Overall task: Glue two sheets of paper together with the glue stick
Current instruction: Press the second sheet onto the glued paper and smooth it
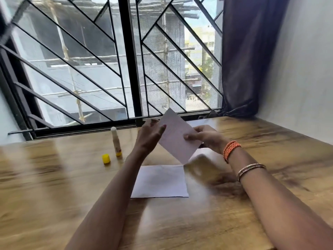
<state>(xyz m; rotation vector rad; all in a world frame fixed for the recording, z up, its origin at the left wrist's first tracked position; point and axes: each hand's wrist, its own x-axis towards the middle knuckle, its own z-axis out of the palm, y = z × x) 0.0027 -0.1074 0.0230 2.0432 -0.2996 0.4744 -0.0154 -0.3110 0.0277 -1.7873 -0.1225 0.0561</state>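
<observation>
One white sheet (160, 181) lies flat on the wooden table (54, 195) in front of me. A second white sheet (177, 136) is tilted in the air above it. My right hand (203, 138) pinches its right edge. My left hand (149, 136) is at its left edge with straight fingers; the touch is blurred. The glue stick (116, 141) stands upright, uncapped, to the left. Its yellow cap (106, 159) lies beside it on the table.
A barred window (126, 69) runs along the table's far edge. A dark curtain (252, 60) hangs at the back right, next to a white wall (306, 78). Another pale patch, perhaps paper, shows under my right hand.
</observation>
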